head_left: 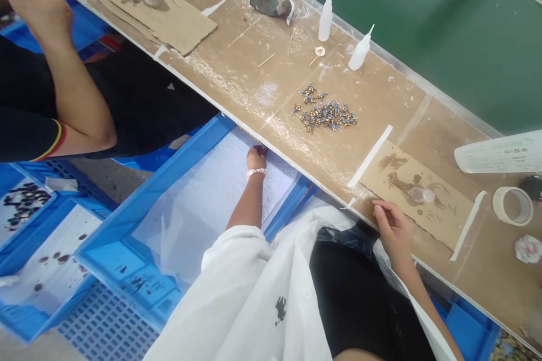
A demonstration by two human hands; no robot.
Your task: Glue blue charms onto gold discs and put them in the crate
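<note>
My left hand (257, 159) reaches into a blue plastic bin (169, 175) lined with a thin white sheet (203, 197). Its fingertips are hidden beside the table edge, so I cannot make out whether they grip anything. At the table's front edge rests my right hand (394, 231), fingers loosely bent, thumb apart, with nothing visible in it. Beside it lies a taped cardboard piece (449, 208) with wet brown stains and a small clear cap (422, 195). A pile of small blue-and-gold figure-like pieces (328, 115) sits farther up the table.
Two white squeeze bottles (326, 20) stand near the back edge. A large bottle (499, 152) and a tape roll (512, 206) lie at right. At left, a co-worker's arm (80, 84) is beside another cardboard sheet (182, 25). More blue bins (46, 248) stand below.
</note>
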